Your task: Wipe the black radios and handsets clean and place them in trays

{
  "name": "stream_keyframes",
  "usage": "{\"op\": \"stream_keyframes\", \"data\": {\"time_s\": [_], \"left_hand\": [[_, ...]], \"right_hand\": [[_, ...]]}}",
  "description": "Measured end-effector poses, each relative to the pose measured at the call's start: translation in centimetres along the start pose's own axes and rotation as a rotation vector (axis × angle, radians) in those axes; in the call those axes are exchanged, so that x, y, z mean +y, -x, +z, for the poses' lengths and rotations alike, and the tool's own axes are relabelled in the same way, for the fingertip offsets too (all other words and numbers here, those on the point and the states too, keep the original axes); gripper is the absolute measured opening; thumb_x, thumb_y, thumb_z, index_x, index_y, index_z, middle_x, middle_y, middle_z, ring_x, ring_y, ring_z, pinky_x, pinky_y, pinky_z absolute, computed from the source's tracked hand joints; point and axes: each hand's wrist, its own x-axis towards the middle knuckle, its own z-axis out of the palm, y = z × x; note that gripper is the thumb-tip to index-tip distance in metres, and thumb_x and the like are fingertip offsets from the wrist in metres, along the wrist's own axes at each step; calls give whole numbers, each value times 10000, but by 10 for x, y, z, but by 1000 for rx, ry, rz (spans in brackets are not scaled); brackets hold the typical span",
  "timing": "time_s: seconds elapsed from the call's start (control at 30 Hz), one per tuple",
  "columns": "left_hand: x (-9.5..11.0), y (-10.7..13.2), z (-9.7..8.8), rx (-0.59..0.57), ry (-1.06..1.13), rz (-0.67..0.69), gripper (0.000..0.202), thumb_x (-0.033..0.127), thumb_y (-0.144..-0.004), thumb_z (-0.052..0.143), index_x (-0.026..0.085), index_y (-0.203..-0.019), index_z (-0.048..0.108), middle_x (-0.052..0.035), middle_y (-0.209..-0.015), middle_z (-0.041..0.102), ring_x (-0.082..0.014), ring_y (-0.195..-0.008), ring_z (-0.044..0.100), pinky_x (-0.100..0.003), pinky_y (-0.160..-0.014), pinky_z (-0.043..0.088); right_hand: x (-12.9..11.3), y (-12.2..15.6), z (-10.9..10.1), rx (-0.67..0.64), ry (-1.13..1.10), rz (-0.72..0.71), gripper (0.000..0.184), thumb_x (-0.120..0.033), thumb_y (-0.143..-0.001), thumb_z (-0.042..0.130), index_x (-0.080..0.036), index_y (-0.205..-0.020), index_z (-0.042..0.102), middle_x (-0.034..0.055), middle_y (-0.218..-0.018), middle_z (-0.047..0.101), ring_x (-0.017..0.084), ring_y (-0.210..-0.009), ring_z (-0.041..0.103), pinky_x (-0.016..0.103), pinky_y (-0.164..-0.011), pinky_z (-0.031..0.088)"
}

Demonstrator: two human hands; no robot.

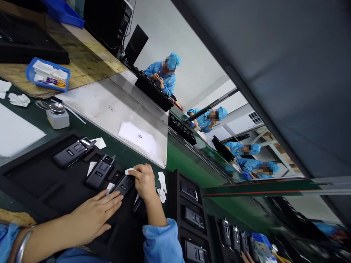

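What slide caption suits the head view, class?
Left hand resting on a black handset, right hand holding a white scrap at its top.

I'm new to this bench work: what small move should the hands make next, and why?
Perhaps stroke the white wipe across the upper end of the handheld radio: the right hand pinches the wipe there, while the left hand rests at the lower end.

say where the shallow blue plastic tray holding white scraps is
At the head view's upper left, that tray sits on the yellowish wooden board, beside the flat black slab.
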Motion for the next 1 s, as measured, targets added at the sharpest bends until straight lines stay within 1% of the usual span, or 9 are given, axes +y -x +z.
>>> {"op": "stream_keyframes", "data": {"time_s": [0.07, 0.17, 0.4, 0.47, 0.6, 0.67, 0.77, 0.9, 1.0], "left_hand": [[-2, 0, -4, -25, 2, 8, 660, 184, -858, 547, 234, -1501, 408, -53, -1561, 435, -222, -1454, 374, -416, -1197, 301], [0, 0, -9, -50, -7, 6, 715, 112, -827, 507, 243, -1518, 378, -26, -1571, 418, -211, -1455, 373, -391, -1190, 321], [4, -2, -12, -56, -34, -12, 684, 110, -856, 485, 245, -1519, 387, -11, -1562, 432, -207, -1448, 384, -369, -1205, 302], [2, -2, -13, -79, -35, 4, 693, 104, -853, 479, 246, -1523, 379, -4, -1570, 417, -205, -1450, 381, -367, -1196, 318], [0, -1, -12, -98, -6, -13, 722, 75, -836, 467, 244, -1530, 366, -10, -1579, 400, -203, -1462, 358, -367, -1192, 316], [0, -1, -9, -80, 10, -7, 708, 76, -841, 470, 239, -1524, 379, -17, -1579, 403, -205, -1467, 348, -361, -1194, 306], [-2, 1, -4, -37, 3, 22, 578, 139, -897, 481, 215, -1470, 474, -41, -1552, 451, -219, -1451, 375, -357, -1185, 305], [-5, 4, 0, 13, -27, 60, 443, 296, -968, 489, 191, -1390, 574, -73, -1490, 530, -234, -1401, 444, -359, -1168, 303], [-6, 5, 2, 34, -40, 64, 442, 320, -966, 498, 182, -1377, 585, -84, -1476, 545, -233, -1377, 468, -357, -1155, 304]], "right_hand": [[6, 15, -5, -26, 6, -21, 361, -55, -894, 570, -325, -1016, 776, 1, -905, 675, 142, -844, 597, 439, -1071, 355], [13, 29, -10, -19, -2, -23, 352, -67, -920, 535, -305, -1038, 767, 9, -903, 672, 139, -844, 613, 455, -1078, 374], [11, 0, 4, -7, 36, -88, 362, -84, -934, 511, -317, -1005, 780, 13, -925, 685, 138, -854, 602, 432, -1111, 381], [14, 11, 1, 13, 17, -80, 371, -69, -929, 496, -293, -1017, 779, 20, -915, 678, 139, -834, 603, 436, -1104, 397], [15, 51, -19, 53, 21, 2, 404, -31, -908, 461, -265, -988, 780, 27, -863, 659, 147, -787, 607, 448, -1048, 444], [3, 65, -24, 108, -27, 104, 386, -45, -917, 461, -257, -995, 774, 34, -860, 647, 149, -783, 606, 359, -903, 513], [-29, 69, -13, 209, -175, 246, 345, -84, -938, 476, -247, -1062, 754, 42, -887, 634, 139, -782, 598, 247, -688, 495], [-70, 61, 23, 276, -17, 275, 359, -59, -893, 488, -248, -1005, 771, 53, -845, 631, 181, -779, 551, 312, -710, 442], [-84, 61, 36, 249, 79, 290, 323, -68, -878, 532, -242, -1006, 772, 52, -828, 635, 183, -749, 517, 317, -690, 400]]}}
